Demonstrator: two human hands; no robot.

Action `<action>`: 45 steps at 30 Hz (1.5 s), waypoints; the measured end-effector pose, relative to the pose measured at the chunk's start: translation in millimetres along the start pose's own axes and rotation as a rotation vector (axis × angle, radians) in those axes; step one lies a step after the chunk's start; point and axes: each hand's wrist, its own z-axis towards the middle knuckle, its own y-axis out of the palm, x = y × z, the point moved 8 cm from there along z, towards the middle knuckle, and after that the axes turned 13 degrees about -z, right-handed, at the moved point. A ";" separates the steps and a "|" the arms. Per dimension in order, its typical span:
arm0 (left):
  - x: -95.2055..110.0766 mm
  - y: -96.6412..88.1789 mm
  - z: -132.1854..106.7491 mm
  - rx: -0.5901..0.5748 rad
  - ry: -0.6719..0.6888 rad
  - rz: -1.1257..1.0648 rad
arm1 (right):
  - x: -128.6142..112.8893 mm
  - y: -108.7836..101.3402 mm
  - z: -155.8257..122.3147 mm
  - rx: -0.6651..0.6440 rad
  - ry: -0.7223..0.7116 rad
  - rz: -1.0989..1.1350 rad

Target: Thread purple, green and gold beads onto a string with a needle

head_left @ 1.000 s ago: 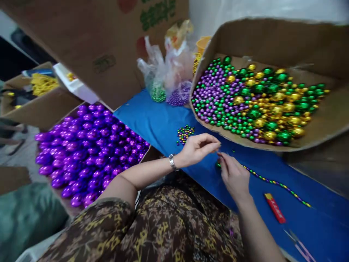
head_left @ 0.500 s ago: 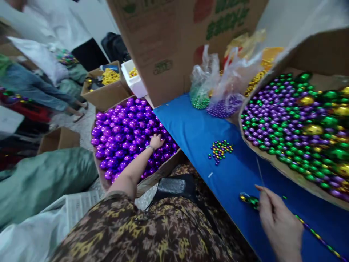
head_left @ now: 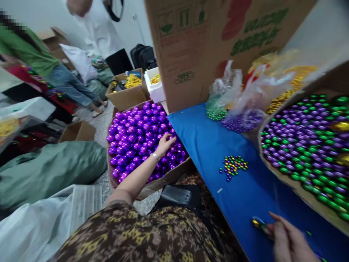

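Observation:
My left hand (head_left: 164,145) is over a cardboard box of shiny purple balls (head_left: 136,134), near its right side. Its fingers are curled together; anything between them blends in with the balls. At lower right, over the blue-covered table (head_left: 201,134), my right hand (head_left: 290,238) pinches a thin needle, seen only as a faint blurred line. Gold and dark green beads (head_left: 257,222) lie against its fingers on the left. A small pile of loose green, gold and purple beads (head_left: 233,165) sits further back on the cloth.
A large cardboard box (head_left: 275,174) of mixed beads takes up the table's right side. Clear bags of green beads (head_left: 216,112) and purple beads (head_left: 242,122) stand behind. A tall carton (head_left: 188,51) rises at the back. Green sacks (head_left: 54,171) lie left; two people stand beyond.
The view has swung left, so things sit further right in the picture. My left hand has lifted slightly and its fingers have curled in. My right hand still pinches near the beads.

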 end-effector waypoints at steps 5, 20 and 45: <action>76.5 67.3 -26.9 -0.360 -0.088 -0.876 | -51.0 -24.9 -2.5 0.134 -0.183 0.038; 141.3 204.1 -97.3 -0.810 -0.370 -1.072 | -53.5 -37.7 -18.3 0.187 -0.129 -0.107; 153.0 234.1 -158.3 -1.045 -0.012 -0.831 | -37.6 -26.5 -13.9 0.191 0.039 0.058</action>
